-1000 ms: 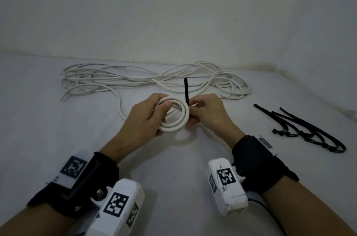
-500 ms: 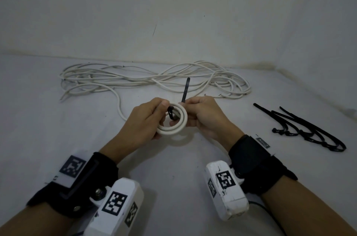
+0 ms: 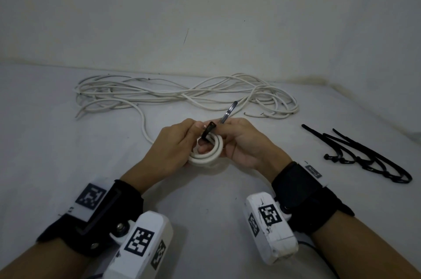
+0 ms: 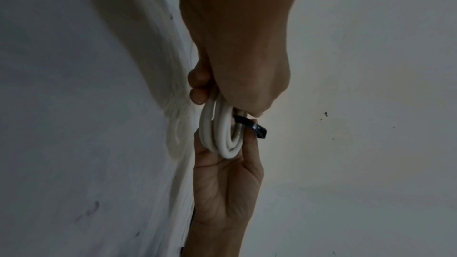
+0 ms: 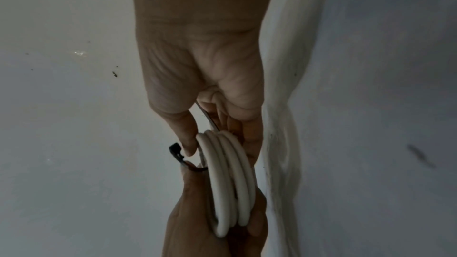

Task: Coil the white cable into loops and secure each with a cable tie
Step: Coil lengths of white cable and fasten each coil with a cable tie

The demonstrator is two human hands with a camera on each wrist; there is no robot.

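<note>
Head view: the left hand (image 3: 175, 148) grips the coiled white cable (image 3: 208, 153) above the white surface (image 3: 68, 164), fingers curled round the coil's left side. The right hand (image 3: 243, 144) holds the coil's right side and pinches the black cable tie (image 3: 208, 134), which passes through the coil; its tail (image 3: 229, 112) points up and away. The loose remainder of the cable (image 3: 182, 96) lies spread near the wall. Spare cable ties (image 3: 364, 155) lie well apart on the right.

Left wrist view: the left hand (image 4: 235, 56) clamps the coil (image 4: 222, 134) from above; the right hand (image 4: 227, 183) supports it from below. The tie head (image 4: 258, 130) projects beside the coil (exact finger contact cannot be determined).

Right wrist view: the right hand (image 5: 205, 65) holds the coil (image 5: 230, 173) at its near edge; the left hand (image 5: 212, 222) grips the far edge. The tie (image 5: 176, 152) lies just beside the right hand's fingertip.
</note>
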